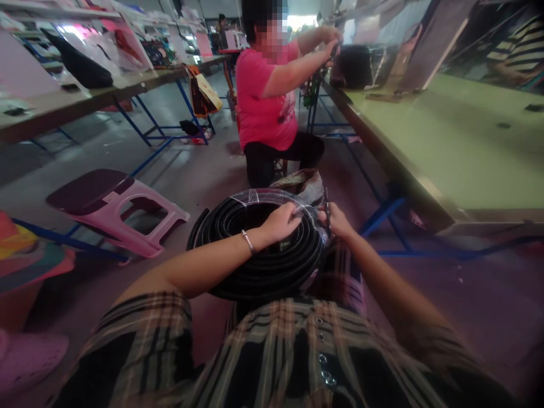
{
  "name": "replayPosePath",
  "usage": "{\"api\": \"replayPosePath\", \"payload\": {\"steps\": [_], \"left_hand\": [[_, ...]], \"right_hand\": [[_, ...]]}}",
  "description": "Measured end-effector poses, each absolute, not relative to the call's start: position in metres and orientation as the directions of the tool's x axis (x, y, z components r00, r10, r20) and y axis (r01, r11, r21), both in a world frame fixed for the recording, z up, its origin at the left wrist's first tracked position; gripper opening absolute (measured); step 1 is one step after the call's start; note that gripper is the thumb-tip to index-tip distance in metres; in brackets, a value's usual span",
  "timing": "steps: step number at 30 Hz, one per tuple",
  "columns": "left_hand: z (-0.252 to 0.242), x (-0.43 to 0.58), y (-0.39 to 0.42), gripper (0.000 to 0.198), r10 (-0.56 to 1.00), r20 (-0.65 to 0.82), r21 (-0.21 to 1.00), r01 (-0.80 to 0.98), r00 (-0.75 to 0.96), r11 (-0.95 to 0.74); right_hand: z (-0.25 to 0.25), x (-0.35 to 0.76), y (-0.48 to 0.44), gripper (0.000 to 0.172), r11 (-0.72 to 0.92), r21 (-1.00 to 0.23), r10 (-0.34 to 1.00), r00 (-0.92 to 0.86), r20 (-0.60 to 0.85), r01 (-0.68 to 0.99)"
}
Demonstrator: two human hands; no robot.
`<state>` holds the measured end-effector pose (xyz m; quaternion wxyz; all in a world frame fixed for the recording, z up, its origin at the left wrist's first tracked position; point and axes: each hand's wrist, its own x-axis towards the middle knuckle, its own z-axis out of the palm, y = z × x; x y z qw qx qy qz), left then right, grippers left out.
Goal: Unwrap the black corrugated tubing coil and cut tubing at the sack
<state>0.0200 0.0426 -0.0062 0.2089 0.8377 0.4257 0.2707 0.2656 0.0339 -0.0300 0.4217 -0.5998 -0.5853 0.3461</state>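
Head view: a black coil (259, 277) lies before the wearer's body, close above the lap (its support is hidden), with clear wrap (266, 196) over its far edge. The left hand (280, 225) reaches across the coil to its far right edge, thumb and fingers pressed together, apparently pinching the wrap; the right hand (336, 220), just beyond that edge, is closed around a thin, dark strip (327, 204) (too blurred to identify). Several mishaps may be judged possible. The wrap could tear or slip from the pinch if pulled unevenly; the outer turns, with one free end (201, 221) standing out at the coil's left edge, could spring loose if the binding slackened; and the whole coil could tilt, since neither hand appears to bear its weight. Should the strip prove hard or sharp, it might nick the turns or the left fingers nearby. Of writing, nothing can be read: no label shows on the coil or wrap, and the print (288, 107) on the pink shirt (259, 96) of the person seated beyond, beside the bench (476, 158), is too small and soft to decipher.
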Motion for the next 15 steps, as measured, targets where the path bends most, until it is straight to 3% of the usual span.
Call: {"api": "replayPosePath", "payload": {"steps": [4, 6, 8, 10, 15], "left_hand": [[-0.001, 0.013, 0.04, 0.015, 0.783, 0.274, 0.606, 0.532, 0.558, -0.591], [0.002, 0.007, 0.038, 0.032, 0.765, 0.236, 0.645, 0.493, 0.599, -0.584], [0.006, 0.002, 0.035, 0.055, 0.742, 0.204, 0.671, 0.461, 0.639, -0.581], [0.01, -0.002, 0.033, 0.064, 0.699, 0.175, 0.669, 0.437, 0.694, -0.601], [0.021, 0.007, 0.025, 0.034, 0.512, 0.095, 0.532, 0.392, 0.854, -0.751]], "right_hand": [[-0.029, 0.243, 0.038, 0.059, 0.065, -0.964, 0.995, -0.085, 0.044, 0.26], [-0.027, 0.237, 0.02, 0.06, 0.052, -0.981, 0.993, -0.117, 0.03, 0.186], [-0.027, 0.232, -0.006, 0.061, 0.025, -0.986, 0.999, -0.039, 0.019, 0.167], [-0.031, 0.227, -0.035, 0.063, -0.014, -0.982, 0.996, 0.087, 0.002, 0.188], [-0.05, 0.217, -0.085, 0.068, -0.144, -0.962, 0.945, 0.319, -0.064, 0.232]]}}
